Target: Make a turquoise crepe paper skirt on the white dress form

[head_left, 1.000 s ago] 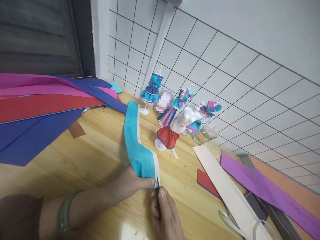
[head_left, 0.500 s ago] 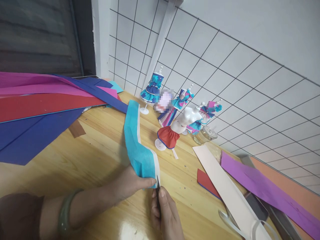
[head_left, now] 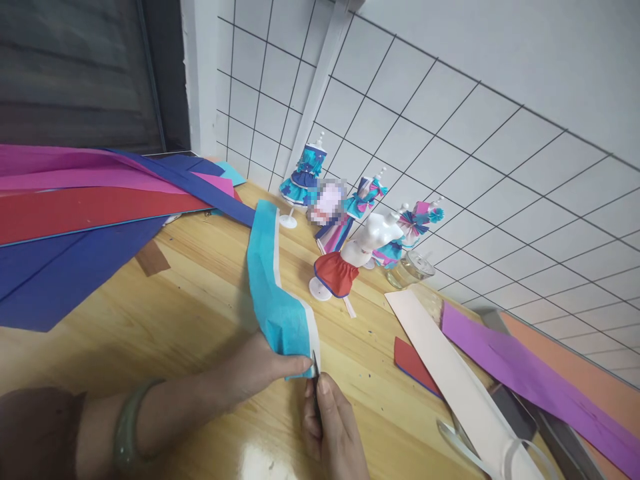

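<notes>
My left hand (head_left: 265, 367) pinches the near end of a turquoise paper strip (head_left: 280, 310) that has a white band along its right edge. The strip bends away across the table, its far end beside a dark blue strip. In my right hand (head_left: 334, 423) is a pair of dark scissors (head_left: 316, 387), mostly covered by my fingers. Their tip lies on the white band, close to my left thumb. Beyond the strip stands a white mini dress form (head_left: 373, 235) wearing a red paper skirt (head_left: 336, 273) with a blue hem.
Several dressed mini forms, including a turquoise one (head_left: 307, 173), line the tiled wall by a glass jar (head_left: 410, 269). Coloured paper sheets (head_left: 90, 210) pile up at left. On the right lie a pale strip (head_left: 450, 373), a purple strip (head_left: 530, 377) and a red piece (head_left: 413, 365).
Almost nothing differs. The view has shifted very slightly; both hands, the scissors and the strip keep their positions.
</notes>
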### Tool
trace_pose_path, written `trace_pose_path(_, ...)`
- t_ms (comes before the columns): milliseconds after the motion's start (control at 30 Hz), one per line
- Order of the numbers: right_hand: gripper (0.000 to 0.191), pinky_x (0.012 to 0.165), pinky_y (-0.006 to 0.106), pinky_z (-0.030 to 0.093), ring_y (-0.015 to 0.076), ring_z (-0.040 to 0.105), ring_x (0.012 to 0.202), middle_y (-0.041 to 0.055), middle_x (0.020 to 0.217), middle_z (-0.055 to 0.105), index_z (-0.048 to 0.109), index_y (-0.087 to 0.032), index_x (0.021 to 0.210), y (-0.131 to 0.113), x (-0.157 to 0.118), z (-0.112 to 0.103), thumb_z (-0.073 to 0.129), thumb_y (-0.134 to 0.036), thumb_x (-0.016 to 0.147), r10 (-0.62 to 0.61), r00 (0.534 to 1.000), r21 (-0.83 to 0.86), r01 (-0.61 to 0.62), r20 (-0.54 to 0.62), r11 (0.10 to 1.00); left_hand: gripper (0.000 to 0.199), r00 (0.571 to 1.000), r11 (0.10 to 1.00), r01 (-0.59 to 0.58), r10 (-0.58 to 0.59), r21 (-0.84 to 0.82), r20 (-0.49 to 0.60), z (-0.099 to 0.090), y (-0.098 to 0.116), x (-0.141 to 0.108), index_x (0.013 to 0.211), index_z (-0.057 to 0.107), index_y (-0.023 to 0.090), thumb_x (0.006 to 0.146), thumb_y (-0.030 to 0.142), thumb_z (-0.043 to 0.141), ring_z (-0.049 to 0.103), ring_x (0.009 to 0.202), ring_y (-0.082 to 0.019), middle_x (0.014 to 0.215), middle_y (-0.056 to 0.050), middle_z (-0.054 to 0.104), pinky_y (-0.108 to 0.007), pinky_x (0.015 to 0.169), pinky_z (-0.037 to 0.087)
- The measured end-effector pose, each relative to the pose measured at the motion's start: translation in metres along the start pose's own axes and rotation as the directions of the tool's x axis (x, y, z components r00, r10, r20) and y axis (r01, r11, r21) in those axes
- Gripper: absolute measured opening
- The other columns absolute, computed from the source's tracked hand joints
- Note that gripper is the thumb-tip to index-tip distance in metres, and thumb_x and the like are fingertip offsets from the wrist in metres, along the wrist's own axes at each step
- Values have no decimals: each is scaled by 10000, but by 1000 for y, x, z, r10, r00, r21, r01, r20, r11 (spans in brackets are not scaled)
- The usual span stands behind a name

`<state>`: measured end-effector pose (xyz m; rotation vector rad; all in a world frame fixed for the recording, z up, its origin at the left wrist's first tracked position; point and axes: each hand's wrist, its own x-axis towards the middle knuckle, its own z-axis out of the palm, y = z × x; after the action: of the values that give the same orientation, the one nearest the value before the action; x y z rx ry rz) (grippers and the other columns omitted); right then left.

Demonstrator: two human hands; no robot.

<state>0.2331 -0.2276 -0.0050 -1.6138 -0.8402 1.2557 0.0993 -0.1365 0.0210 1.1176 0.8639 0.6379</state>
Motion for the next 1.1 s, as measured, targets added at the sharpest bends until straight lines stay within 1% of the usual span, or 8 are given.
trace_pose_path(200, 498, 347, 198, 221, 83, 265, 428, -49, 533, 351, 541, -188, 744, 0, -1, 1, 499, -684, 741, -38, 999, -15, 38, -14, 999, 250, 1000, 1000, -3, 3, -8, 13, -1, -1, 0, 902, 613, 165, 675, 258, 664, 595, 953, -224, 970, -29, 686, -347, 901, 441)
trace_pose_path(500, 468, 395, 224, 123, 84, 166, 454, -75, 538, 244, 442, -208, 675, -2, -3, 6, 447, -662, 789, -57, 998, -4, 57, 0, 998, 187, 1000, 1000, -17, 18, -4, 13, -1, -4, 0, 813, 614, 162, 674, 274, 666, 607, 871, -216, 858, -22, 687, -332, 842, 456)
trace_pose_path(600, 461, 405, 221, 109, 80, 153, 454, -83, 530, 232, 406, -211, 655, -5, -3, 6, 457, -648, 792, -49, 998, 31, 48, 43, 998, 210, 999, 999, -30, 30, -18, 25, -1, -4, 1, 824, 601, 162, 676, 290, 675, 603, 838, -204, 829, -14, 676, -325, 829, 458)
trace_pose_path(700, 465, 409, 218, 110, 77, 150, 450, -89, 518, 228, 390, -212, 651, -9, -3, 5, 466, -650, 785, -43, 996, 45, 39, 74, 998, 229, 999, 999, -42, 42, -35, 5, -2, -4, 1, 857, 588, 172, 707, 329, 662, 595, 880, -205, 877, -14, 673, -322, 845, 456)
trace_pose_path(833, 464, 404, 223, 126, 80, 165, 440, -88, 495, 225, 390, -214, 632, -8, -3, 5, 457, -643, 798, -61, 997, 6, 61, 46, 998, 225, 999, 999, -48, 47, -16, -10, -2, -5, 0, 841, 606, 180, 757, 389, 610, 577, 951, -221, 956, -26, 667, -326, 867, 446)
trace_pose_path(933, 479, 383, 231, 162, 90, 198, 423, -76, 479, 255, 439, -219, 633, -3, -2, 4, 451, -674, 780, -88, 996, -21, 89, 21, 996, 201, 999, 999, -46, 46, -13, -7, -1, -4, 0, 825, 605, 190, 755, 378, 613, 577, 966, -221, 948, -17, 669, -314, 872, 440)
trace_pose_path(1033, 498, 365, 240, 194, 102, 241, 416, -59, 479, 306, 515, -219, 672, 3, -1, 1, 489, -713, 724, -125, 992, -53, 125, 0, 991, 174, 999, 999, -46, 46, -2, -4, 0, -3, 0, 783, 583, 194, 744, 360, 618, 593, 870, -201, 854, 7, 668, -307, 822, 454)
trace_pose_path(1100, 501, 366, 244, 207, 105, 258, 414, -53, 478, 319, 522, -222, 656, 6, 0, -1, 515, -722, 697, -137, 990, -70, 138, 12, 988, 178, 999, 999, -37, 37, 0, -9, 0, -2, -1, 779, 579, 190, 741, 359, 619, 588, 818, -191, 813, 13, 660, -308, 792, 459)
